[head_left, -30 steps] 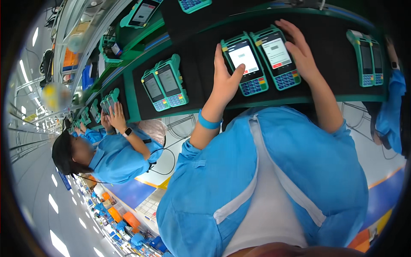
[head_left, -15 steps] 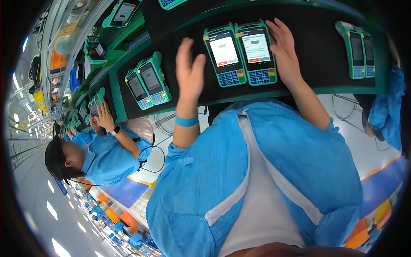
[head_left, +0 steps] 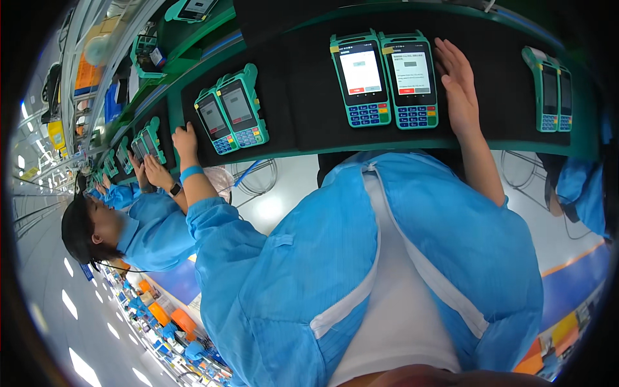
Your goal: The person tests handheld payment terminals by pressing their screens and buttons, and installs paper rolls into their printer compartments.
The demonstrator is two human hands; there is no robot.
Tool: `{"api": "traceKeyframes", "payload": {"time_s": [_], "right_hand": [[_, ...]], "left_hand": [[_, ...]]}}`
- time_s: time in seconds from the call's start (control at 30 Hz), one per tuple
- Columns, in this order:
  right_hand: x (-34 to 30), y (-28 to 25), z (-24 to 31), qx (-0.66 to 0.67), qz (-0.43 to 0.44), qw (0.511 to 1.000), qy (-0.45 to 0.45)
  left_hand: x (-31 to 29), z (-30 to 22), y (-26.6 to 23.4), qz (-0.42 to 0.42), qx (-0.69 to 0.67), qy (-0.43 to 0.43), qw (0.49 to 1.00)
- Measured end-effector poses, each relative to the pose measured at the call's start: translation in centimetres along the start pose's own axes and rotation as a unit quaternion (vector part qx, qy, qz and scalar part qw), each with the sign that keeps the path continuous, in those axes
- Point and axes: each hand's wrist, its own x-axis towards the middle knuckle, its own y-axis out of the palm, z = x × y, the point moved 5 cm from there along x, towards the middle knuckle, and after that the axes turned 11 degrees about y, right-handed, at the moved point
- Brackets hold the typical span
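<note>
Two handheld payment terminals in green frames stand side by side before me: a left one (head_left: 361,76) and a right one (head_left: 411,80), both with lit screens above blue keypads. My right hand (head_left: 459,90) rests along the right terminal's outer side, fingers stretched and holding nothing. Away to the left, my left hand (head_left: 185,143) is beside another pair of terminals (head_left: 231,113), whose screens are dim. Its fingers look curled in, with nothing seen in them, and a gap shows between hand and terminals. A blue band (head_left: 191,172) circles my left wrist.
All terminals lie on a black mat (head_left: 296,84) with a green edge. One more pair (head_left: 549,90) sits at the far right. At left, a co-worker (head_left: 151,226) in blue handles terminals (head_left: 147,143). Green shelving (head_left: 193,55) runs behind. Cables (head_left: 258,180) hang below the bench edge.
My left hand has swung left, from beside the lit terminals to the dim pair, its fingers curling. The terminals shift slightly rightward in view. My right hand stays by the right terminal.
</note>
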Motion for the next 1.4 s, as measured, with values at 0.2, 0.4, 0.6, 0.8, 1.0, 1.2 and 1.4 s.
{"api": "traceKeyframes", "payload": {"time_s": [0.2, 0.4, 0.6, 0.8, 1.0, 1.2, 1.4], "right_hand": [[0.4, 0.8, 0.1, -0.006, 0.016, 1.000, -0.019], [0.4, -1.0, 0.2, -0.029, -0.002, 1.000, -0.010], [0.9, -2.1, 0.6, -0.015, -0.032, 0.999, 0.010], [0.3, -0.9, -0.2, 0.009, -0.010, 0.999, 0.032], [0.3, -0.1, -0.8, -0.003, 0.012, 1.000, 0.021], [-0.4, -0.8, -0.3, -0.020, -0.002, 0.999, 0.037], [-0.3, -0.5, -0.1, -0.015, -0.003, 0.999, 0.041]], "left_hand": [[-0.6, -1.5, -0.4, -0.057, -0.007, 0.004, 0.998], [-3.2, -6.0, -1.3, -0.107, -0.058, 0.052, 0.991], [-1.0, -13.7, -3.4, -0.107, -0.100, -0.011, 0.989], [0.0, -12.2, -5.3, -0.065, -0.178, 0.007, 0.982], [3.3, -5.0, -9.2, -0.086, -0.084, -0.008, 0.993], [4.9, 2.7, -8.5, -0.093, -0.031, -0.051, 0.994], [6.1, -1.8, -5.4, -0.070, -0.140, 0.028, 0.987]]}}
